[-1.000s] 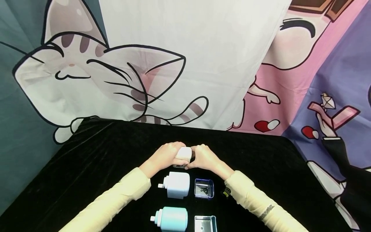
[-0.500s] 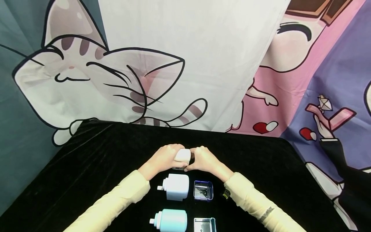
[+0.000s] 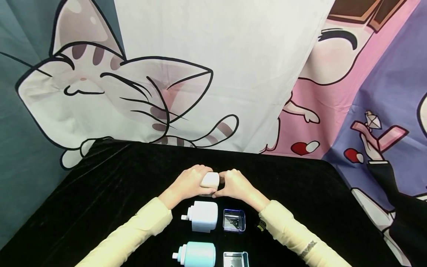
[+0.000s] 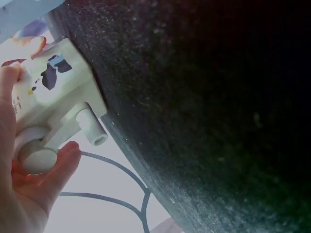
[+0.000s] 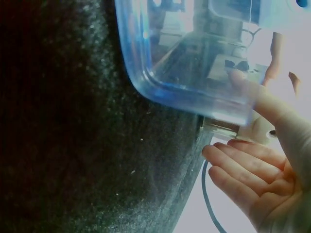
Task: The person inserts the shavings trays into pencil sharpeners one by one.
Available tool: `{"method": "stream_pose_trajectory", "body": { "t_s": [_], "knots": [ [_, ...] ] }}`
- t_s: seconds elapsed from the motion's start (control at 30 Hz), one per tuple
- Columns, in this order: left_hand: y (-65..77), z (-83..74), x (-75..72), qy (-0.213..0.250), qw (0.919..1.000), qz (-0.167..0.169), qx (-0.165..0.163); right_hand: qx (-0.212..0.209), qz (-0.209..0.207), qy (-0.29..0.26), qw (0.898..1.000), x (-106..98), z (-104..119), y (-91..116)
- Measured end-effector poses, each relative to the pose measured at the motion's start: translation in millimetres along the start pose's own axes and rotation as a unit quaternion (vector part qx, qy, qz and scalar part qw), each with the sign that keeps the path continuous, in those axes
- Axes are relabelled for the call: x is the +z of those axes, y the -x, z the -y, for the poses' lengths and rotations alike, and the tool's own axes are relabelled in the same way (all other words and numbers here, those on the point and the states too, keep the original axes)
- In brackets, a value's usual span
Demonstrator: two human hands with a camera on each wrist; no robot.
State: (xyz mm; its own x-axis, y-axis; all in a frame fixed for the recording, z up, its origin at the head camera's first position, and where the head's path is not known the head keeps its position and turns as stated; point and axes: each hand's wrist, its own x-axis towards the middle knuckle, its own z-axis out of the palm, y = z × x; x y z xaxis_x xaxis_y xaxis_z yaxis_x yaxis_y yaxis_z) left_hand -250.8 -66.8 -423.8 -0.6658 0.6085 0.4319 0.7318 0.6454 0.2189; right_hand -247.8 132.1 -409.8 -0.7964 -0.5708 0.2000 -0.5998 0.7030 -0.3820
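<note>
A cream hand-crank pencil sharpener (image 3: 210,180) is between both hands near the middle of the black cloth. My left hand (image 3: 190,181) grips its body; fingers cover much of it. In the left wrist view, its crank (image 4: 90,125), round knob (image 4: 38,158) and dark printed picture (image 4: 53,73) show. My right hand (image 3: 233,182) pinches the sharpener's right end, thumb at the near side, fingers at the far side. In the right wrist view, a clear edge (image 5: 221,127) juts from that end beside my right fingers (image 5: 243,165).
Nearer me lie a pale white-blue sharpener (image 3: 204,216) and a turquoise sharpener (image 3: 201,254), cranks to the left. To their right sit a blue-edged clear drawer (image 3: 234,220) and another clear drawer (image 3: 235,259). A cartoon-printed curtain (image 3: 253,74) hangs behind the black cloth (image 3: 133,167).
The head view has shifted slightly, so everything sits a little lower in it. Both hands keep their hold on the sharpener in the same spot.
</note>
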Motion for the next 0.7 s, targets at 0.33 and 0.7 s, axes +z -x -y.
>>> {"method": "stream_pose_trajectory", "body": {
  "t_s": [0.33,0.7],
  "knots": [
    [3.5,-0.4,-3.3,-0.03,0.9993,-0.021,0.005,0.003,-0.007,0.003,1.0,-3,1,3],
    [5.0,-2.6,-10.6,-0.032,0.9993,-0.015,-0.003,0.002,-0.013,0.002,1.0,-8,3,4]
  ]
}}
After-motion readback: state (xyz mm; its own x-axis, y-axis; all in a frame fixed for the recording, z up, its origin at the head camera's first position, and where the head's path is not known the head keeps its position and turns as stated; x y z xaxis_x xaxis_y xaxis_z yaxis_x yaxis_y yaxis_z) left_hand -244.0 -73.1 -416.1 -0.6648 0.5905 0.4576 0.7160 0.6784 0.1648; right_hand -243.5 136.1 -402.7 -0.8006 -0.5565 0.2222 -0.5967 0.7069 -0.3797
